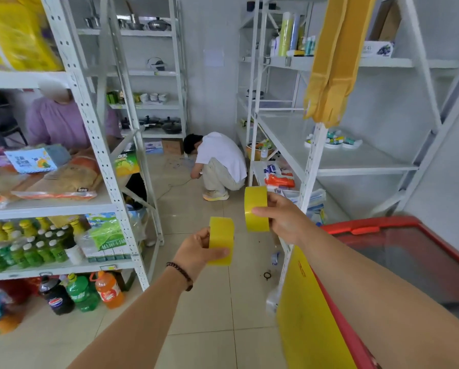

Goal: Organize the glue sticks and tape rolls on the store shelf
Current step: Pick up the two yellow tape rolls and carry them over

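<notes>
Two tape rolls, one lower [221, 241] and one higher [257, 209]: both plain translucent yellow. Shelf frames [95, 129]: white, perforated. Floor [196, 302]: beige tiles. Chest lid rim [369, 229]: red. Panel [310, 315] beside it: yellow, red lettering. Wrist beads [181, 274]: dark brown. Lower-shelf bottles [23, 251]: green, yellow caps.

Glossy yellow tape rolls [256, 209]; matt white metal shelves [366, 166]; shiny floor tiles [204, 296]

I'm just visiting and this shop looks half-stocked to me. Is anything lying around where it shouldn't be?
A few things look stray. A small black ring and a little bottle lie on the floor tiles beside the right shelf's foot, and a cable trails across the aisle. The yellow tape rolls, one in the left hand and one in the right hand, are not yet shelved.
</notes>
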